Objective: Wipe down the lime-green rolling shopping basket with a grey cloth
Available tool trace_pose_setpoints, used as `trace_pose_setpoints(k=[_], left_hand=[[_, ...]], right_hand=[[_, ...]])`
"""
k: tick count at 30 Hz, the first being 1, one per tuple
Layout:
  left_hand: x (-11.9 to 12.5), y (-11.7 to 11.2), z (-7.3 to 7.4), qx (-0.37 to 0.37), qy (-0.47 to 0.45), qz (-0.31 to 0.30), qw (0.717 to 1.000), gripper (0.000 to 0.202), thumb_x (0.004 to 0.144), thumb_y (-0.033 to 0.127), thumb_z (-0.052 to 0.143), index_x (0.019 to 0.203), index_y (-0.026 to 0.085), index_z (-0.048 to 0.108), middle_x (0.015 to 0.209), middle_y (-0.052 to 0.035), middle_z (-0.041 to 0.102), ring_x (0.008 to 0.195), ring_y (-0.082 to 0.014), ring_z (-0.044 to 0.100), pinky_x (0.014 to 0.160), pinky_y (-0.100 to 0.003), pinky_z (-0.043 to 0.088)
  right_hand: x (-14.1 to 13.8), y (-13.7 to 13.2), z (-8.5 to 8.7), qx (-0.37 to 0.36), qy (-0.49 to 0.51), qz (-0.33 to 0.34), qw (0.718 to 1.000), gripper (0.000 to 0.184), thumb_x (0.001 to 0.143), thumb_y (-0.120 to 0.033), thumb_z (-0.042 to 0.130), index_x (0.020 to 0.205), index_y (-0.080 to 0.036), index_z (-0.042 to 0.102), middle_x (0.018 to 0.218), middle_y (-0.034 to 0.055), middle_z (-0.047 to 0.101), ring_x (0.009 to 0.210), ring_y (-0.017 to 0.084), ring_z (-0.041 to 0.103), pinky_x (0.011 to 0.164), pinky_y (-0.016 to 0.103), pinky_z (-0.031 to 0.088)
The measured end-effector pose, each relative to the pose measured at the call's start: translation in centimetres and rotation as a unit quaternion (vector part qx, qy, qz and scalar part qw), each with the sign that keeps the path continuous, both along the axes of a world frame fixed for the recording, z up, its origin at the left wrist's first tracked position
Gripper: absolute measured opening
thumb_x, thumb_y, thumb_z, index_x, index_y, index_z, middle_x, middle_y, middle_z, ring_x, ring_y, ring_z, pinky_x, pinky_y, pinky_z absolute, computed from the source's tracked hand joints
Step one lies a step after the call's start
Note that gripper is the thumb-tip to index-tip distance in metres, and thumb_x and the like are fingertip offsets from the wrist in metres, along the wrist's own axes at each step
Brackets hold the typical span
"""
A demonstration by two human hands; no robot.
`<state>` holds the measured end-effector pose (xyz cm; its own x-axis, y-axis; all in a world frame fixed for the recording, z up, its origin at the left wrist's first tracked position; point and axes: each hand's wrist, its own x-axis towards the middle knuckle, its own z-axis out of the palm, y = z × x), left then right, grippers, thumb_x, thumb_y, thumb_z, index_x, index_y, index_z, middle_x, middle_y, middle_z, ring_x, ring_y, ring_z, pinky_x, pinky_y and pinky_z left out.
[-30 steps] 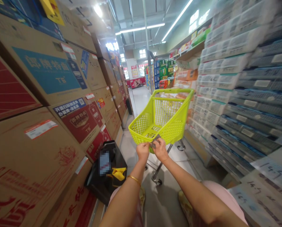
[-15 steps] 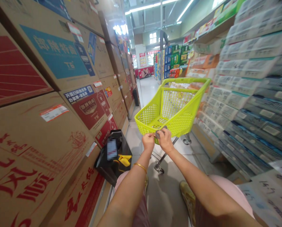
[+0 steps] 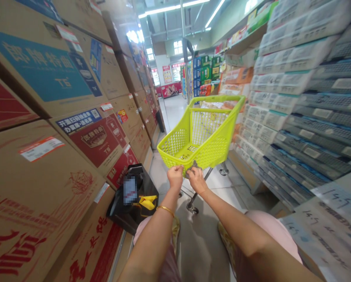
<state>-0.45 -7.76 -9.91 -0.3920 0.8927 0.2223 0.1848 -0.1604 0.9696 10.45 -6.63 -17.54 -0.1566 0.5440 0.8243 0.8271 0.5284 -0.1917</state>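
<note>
A lime-green plastic shopping cart [image 3: 212, 150] stands in front of me, its low end towards my hands. At that low rim my right hand [image 3: 197, 179] is closed on a crumpled grey cloth [image 3: 194, 163], which lies against the basket's outer wall. Just to its left, my left hand [image 3: 174, 177] is curled with thumb and finger pinched together by the rim. Whatever is in that pinch, if anything, is too small to make out. A gold bangle circles my left wrist.
Stacked cartons [image 3: 90, 137] wall the left side. A black bag [image 3: 134, 196] with a yellow strip [image 3: 148, 202] stands on the floor beside them. Packs of tissue paper [image 3: 281, 82] are piled along the right. A cart wheel [image 3: 192, 208] is close to my feet.
The whole scene has shifted left in view. My hands, close together before, are now slightly apart, and the right hand with the cloth sits a bit lower on the basket wall.
</note>
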Motion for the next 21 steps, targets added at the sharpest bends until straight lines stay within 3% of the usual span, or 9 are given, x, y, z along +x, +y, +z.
trace_pose_setpoints(k=[4, 9, 12, 15, 21], left_hand=[[-0.2, 0.2, -0.2, 0.006, -0.022, -0.002, 1.000, 0.020, 0.067, 0.032, 0.063, 0.062, 0.013, 0.065, 0.056, 0.0000, 0.062, 0.055, -0.0119, 0.054, 0.057, -0.022, 0.040], [-0.3, 0.4, -0.1, -0.004, -0.070, -0.040, 0.997, 0.013, 0.063, 0.025, 0.064, 0.062, 0.013, 0.065, 0.059, -0.0019, 0.065, 0.058, -0.0128, 0.058, 0.062, -0.024, 0.046], [-0.3, 0.3, -0.1, -0.005, -0.074, -0.048, 0.996, 0.011, 0.061, 0.023, 0.064, 0.065, 0.013, 0.066, 0.064, -0.0030, 0.068, 0.063, -0.0145, 0.060, 0.066, -0.025, 0.047], [-0.2, 0.1, -0.1, -0.002, -0.063, -0.039, 0.997, 0.015, 0.064, 0.027, 0.064, 0.064, 0.013, 0.065, 0.061, -0.0019, 0.065, 0.060, -0.0133, 0.058, 0.063, -0.024, 0.046], [0.0, -0.2, -0.4, 0.012, -0.037, -0.019, 0.999, 0.023, 0.066, 0.034, 0.065, 0.058, 0.013, 0.062, 0.050, 0.0032, 0.056, 0.050, -0.0087, 0.048, 0.052, -0.020, 0.037]], right_hand=[[0.1, -0.1, 0.4, 0.025, -0.031, -0.011, 0.999, 0.028, 0.083, -0.007, 0.043, 0.093, -0.024, 0.063, 0.095, 0.0064, 0.049, 0.087, 0.019, 0.041, 0.078, 0.033, 0.040], [-0.4, 0.4, 4.1, 0.041, 0.023, -0.007, 0.999, 0.019, 0.089, -0.023, 0.046, 0.098, -0.024, 0.062, 0.100, 0.0068, 0.048, 0.093, 0.020, 0.042, 0.083, 0.035, 0.040], [-0.8, 0.4, 5.2, 0.058, 0.029, 0.000, 0.998, 0.018, 0.089, -0.026, 0.047, 0.098, -0.023, 0.062, 0.099, 0.0073, 0.048, 0.092, 0.020, 0.042, 0.082, 0.035, 0.040], [-1.0, 0.3, 4.5, 0.075, 0.024, -0.014, 0.997, 0.017, 0.089, -0.021, 0.046, 0.096, -0.022, 0.062, 0.097, 0.0075, 0.048, 0.091, 0.019, 0.041, 0.082, 0.034, 0.039], [-0.1, -0.3, 0.6, 0.034, -0.036, -0.040, 0.998, 0.024, 0.084, -0.011, 0.045, 0.095, -0.022, 0.064, 0.095, 0.0071, 0.049, 0.088, 0.019, 0.039, 0.078, 0.032, 0.038]])
